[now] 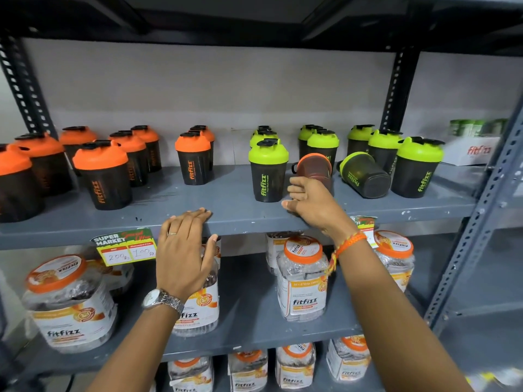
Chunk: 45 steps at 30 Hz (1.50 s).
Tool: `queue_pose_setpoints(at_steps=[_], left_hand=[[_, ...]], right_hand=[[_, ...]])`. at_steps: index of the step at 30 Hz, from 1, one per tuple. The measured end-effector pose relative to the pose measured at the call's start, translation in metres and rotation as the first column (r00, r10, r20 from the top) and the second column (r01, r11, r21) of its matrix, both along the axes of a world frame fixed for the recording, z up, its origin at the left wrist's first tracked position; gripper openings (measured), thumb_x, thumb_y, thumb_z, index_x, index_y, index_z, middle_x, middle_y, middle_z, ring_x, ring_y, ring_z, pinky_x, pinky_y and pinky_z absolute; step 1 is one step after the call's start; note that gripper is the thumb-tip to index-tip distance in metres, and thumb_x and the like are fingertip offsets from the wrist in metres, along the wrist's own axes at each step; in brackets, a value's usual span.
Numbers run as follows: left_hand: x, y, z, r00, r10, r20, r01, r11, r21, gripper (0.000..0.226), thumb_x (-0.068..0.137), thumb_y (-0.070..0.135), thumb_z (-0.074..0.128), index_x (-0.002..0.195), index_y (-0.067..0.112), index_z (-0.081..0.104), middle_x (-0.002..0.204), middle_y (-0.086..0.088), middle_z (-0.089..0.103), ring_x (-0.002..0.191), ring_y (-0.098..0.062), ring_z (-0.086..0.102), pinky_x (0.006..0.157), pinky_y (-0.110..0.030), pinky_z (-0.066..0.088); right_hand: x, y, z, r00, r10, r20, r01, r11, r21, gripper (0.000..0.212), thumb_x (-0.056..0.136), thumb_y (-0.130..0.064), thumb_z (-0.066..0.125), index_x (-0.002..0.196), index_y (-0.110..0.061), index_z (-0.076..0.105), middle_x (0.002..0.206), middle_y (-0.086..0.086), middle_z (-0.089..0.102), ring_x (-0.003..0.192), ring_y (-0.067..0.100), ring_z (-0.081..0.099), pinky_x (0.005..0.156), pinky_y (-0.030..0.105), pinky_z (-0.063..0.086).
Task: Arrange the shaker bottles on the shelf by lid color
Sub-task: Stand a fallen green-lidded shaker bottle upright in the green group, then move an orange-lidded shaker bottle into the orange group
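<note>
"fitfizz" jars (pixel 302 281) under "fitfizz" shakers (pixel 268 171)

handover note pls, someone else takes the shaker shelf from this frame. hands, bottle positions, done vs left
Left hand: empty, palm resting on the front edge of the shelf.
Right hand: fingers around the tipped orange-lid bottle, which lies among the green ones; whether it is lifted cannot be told.
Done: orange-lid group stands on the left half, green-lid group on the right half.
Left: carry the orange-lid bottle over to the orange side; stand up the fallen green-lid bottle, which lies on its side just right of it.
</note>
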<state>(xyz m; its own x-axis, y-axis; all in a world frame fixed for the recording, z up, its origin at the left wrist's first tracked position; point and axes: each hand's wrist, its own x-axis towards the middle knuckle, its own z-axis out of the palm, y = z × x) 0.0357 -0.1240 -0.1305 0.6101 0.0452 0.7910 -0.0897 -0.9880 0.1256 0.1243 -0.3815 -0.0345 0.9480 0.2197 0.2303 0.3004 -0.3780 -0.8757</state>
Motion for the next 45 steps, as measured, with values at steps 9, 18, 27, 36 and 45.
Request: queue_pose_setpoints(at_steps=[9,18,27,36,45], left_hand=[[-0.001,-0.001,0.001,1.0,-0.002,-0.008,0.002,1.0,-0.009,0.043,0.095,0.042,0.045,0.132,0.023,0.055,0.135,0.002,0.061,0.126,-0.021,0.053,0.115,-0.042,0.03],[-0.001,0.0,0.0,1.0,-0.001,-0.028,0.001,1.0,-0.007,0.043,0.096,0.043,0.044,0.133,0.024,0.053,0.136,0.001,0.061,0.126,-0.019,0.052,0.115,-0.042,0.03],[-0.007,-0.001,0.005,0.998,-0.005,-0.058,0.005,1.0,0.001,0.044,0.096,0.041,0.045,0.134,0.022,0.055,0.136,0.001,0.062,0.127,-0.021,0.053,0.115,-0.041,0.03],[-0.017,0.002,0.014,0.987,-0.006,-0.158,0.017,0.998,0.066,0.052,0.096,0.048,0.039,0.14,0.022,0.051,0.142,0.001,0.058,0.131,-0.02,0.052,0.115,-0.042,0.032],[-0.027,0.015,0.026,0.971,0.056,-0.234,-0.003,0.975,0.223,0.06,0.095,0.052,0.042,0.148,0.024,0.044,0.15,0.0,0.052,0.141,-0.023,0.045,0.119,-0.041,0.03]], right_hand=[[-0.001,-0.042,0.019,0.794,-0.601,0.093,0.588,0.798,0.132,0.051,0.081,-0.06,0.065,0.074,-0.01,0.073,0.093,0.02,0.075,0.099,0.04,0.068,0.09,0.044,0.055],[0.036,-0.02,0.038,0.871,-0.491,0.026,0.485,0.847,-0.22,0.089,0.065,-0.075,0.06,0.122,-0.007,0.065,0.125,0.018,0.069,0.113,0.04,0.064,0.084,0.039,0.051],[0.032,-0.029,0.046,0.891,-0.374,-0.258,0.425,0.887,0.183,0.057,0.061,-0.047,0.073,0.106,-0.013,0.063,0.119,0.01,0.065,0.097,0.03,0.066,0.051,0.04,0.062],[0.004,-0.035,0.039,0.934,0.084,-0.347,0.242,0.565,0.789,0.03,0.081,-0.013,0.071,0.108,-0.011,0.058,0.123,0.02,0.057,0.109,0.034,0.06,0.073,0.044,0.058],[-0.038,-0.022,0.038,0.98,0.197,-0.014,-0.073,0.424,0.903,0.066,0.08,0.012,0.066,0.139,-0.005,0.04,0.128,0.027,0.057,0.106,0.042,0.064,0.083,0.048,0.06]])
